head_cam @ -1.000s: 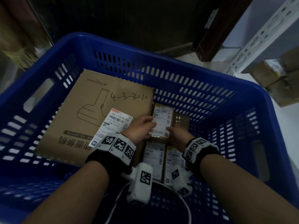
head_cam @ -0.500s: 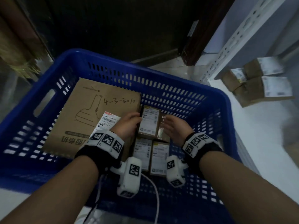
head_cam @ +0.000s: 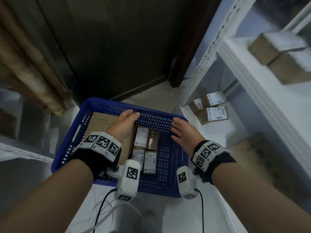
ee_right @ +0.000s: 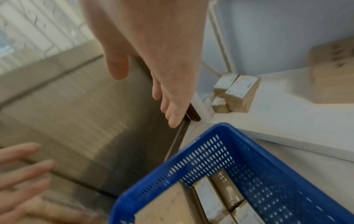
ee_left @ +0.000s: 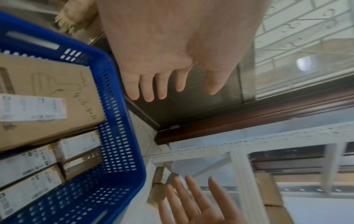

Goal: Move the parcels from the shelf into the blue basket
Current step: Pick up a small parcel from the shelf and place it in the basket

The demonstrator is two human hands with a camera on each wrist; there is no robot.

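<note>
The blue basket [head_cam: 67,148] stands on the floor and holds a large flat cardboard box [head_cam: 99,125] with several small labelled parcels [head_cam: 141,137] beside it. My left hand [head_cam: 125,125] and right hand [head_cam: 182,132] hover above the basket's far side, fingers straight and empty. The left wrist view shows the left hand [ee_left: 172,68] spread past the basket rim [ee_left: 118,121]. In the right wrist view the right hand [ee_right: 162,83] is spread too. More small parcels [head_cam: 212,111] sit on the low white shelf to the right, also seen as parcels [ee_right: 237,92] from the right wrist.
The white metal shelving [head_cam: 252,101] runs along the right, with blurred brown boxes [head_cam: 282,52] on an upper level. A dark door [head_cam: 109,47] and brown frame [head_cam: 185,56] stand behind the basket. Cables [head_cam: 104,207] hang below my wrists.
Both hands let go of the small parcel, which now lies in the basket, and rose above it with fingers spread. The view pulled back and up, bringing the shelf into sight.
</note>
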